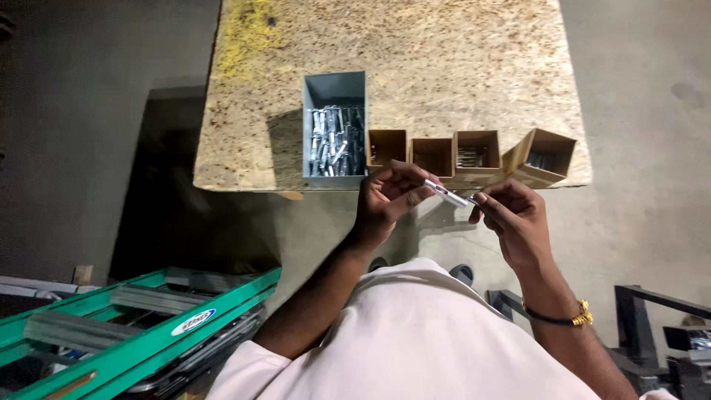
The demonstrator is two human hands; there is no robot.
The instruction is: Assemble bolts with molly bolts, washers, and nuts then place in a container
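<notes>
Silver metal pin: short, slim, held level in the air just off the tabletop's near edge. Left hand: fingers narrowed, pinching the pin's left end. Right hand: fingers narrowed onto the right end; that tip is hidden. Grey metal bin: at the near edge, full of similar silver parts. Four small brown cardboard boxes: in a row along the same edge, rightmost tilted; contents too dark to make out. Green ladder: lower left, cut off.
</notes>
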